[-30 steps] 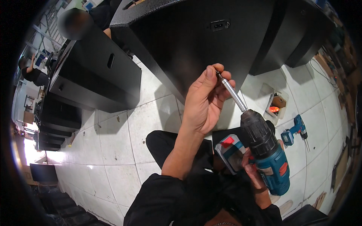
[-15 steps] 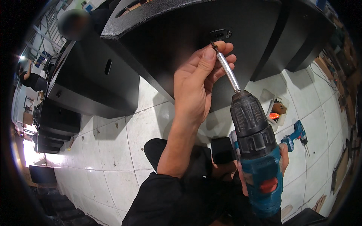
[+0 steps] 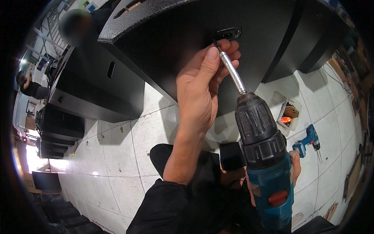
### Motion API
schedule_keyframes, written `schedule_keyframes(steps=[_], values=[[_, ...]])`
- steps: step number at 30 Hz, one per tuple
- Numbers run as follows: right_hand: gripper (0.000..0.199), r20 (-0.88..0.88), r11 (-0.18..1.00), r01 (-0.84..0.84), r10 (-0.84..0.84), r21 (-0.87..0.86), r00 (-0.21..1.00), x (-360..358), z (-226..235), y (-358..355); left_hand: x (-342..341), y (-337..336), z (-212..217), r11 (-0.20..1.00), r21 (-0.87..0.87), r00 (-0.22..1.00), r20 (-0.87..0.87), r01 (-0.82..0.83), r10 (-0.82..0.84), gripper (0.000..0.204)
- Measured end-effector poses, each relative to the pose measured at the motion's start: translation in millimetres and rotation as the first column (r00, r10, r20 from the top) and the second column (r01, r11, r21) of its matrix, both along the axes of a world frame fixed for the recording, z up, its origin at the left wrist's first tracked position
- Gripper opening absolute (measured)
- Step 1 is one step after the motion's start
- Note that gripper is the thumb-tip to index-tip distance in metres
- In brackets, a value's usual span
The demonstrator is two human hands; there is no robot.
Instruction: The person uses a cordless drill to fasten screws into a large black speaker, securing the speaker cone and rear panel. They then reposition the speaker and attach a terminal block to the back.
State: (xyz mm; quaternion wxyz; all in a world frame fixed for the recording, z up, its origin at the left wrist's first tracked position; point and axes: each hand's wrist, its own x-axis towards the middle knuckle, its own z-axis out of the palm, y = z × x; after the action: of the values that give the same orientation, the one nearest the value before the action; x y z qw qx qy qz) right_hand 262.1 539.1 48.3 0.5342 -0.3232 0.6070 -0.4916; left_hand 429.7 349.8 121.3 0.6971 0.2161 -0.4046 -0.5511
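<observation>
My right hand (image 3: 295, 167) is wrapped round the grip of a blue and black cordless drill (image 3: 269, 171), mostly hidden behind its body. From the drill's chuck a silver bit holder (image 3: 233, 73) points up and away. At its tip is a small dark screw (image 3: 216, 43), pinched between the thumb and fingers of my left hand (image 3: 198, 82). The screw is close to a small black power socket (image 3: 228, 34) set in the side of a large black textured cabinet (image 3: 171, 50). Whether the screw touches the panel I cannot tell.
On the tiled floor at right stand a plastic box (image 3: 290, 121) of small parts and a second blue drill (image 3: 308, 141). More black cabinets (image 3: 97, 85) line the left and right. A person (image 3: 33, 85) is at the far left.
My left hand, the screw and the bit tip have shifted slightly left and up against the cabinet. The drill has tilted a little with them; both grips stay the same.
</observation>
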Motion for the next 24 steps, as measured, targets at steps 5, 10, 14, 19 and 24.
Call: schedule_keyframes(steps=[5, 10, 14, 19, 24], values=[[0.079, -0.066, 1.0, 0.007, -0.008, -0.002, 0.998, 0.1, 3.5, -1.0, -0.9, 0.9, 1.6, 1.0, 0.019, 1.0, 0.015, -0.016, 0.016, 0.031], [0.077, -0.003, 0.992, 0.101, -0.101, -0.081, 0.995, 9.3, 0.1, 3.1, -0.9, -0.1, 1.0, 1.0, 0.011, 1.0, 0.023, -0.01, 0.01, 0.031], [0.075, 0.046, 1.0, 0.007, -0.008, 0.03, 0.999, 3.3, 14.5, 0.4, 1.5, -1.0, -1.6, 1.0, -0.008, 0.999, 0.029, -0.012, 0.012, 0.03], [0.081, -0.071, 0.998, 0.003, -0.008, -0.057, 0.997, 7.4, 9.6, 3.0, -0.1, -0.7, 1.4, 1.0, 0.004, 1.0, 0.005, 0.004, -0.004, 0.029], [0.087, -0.111, 0.998, -0.065, 0.067, 0.021, 0.992, 2.2, 19.6, 0.2, 0.9, -1.9, -1.1, 1.0, 0.004, 1.0, 0.006, 0.005, -0.005, 0.028]])
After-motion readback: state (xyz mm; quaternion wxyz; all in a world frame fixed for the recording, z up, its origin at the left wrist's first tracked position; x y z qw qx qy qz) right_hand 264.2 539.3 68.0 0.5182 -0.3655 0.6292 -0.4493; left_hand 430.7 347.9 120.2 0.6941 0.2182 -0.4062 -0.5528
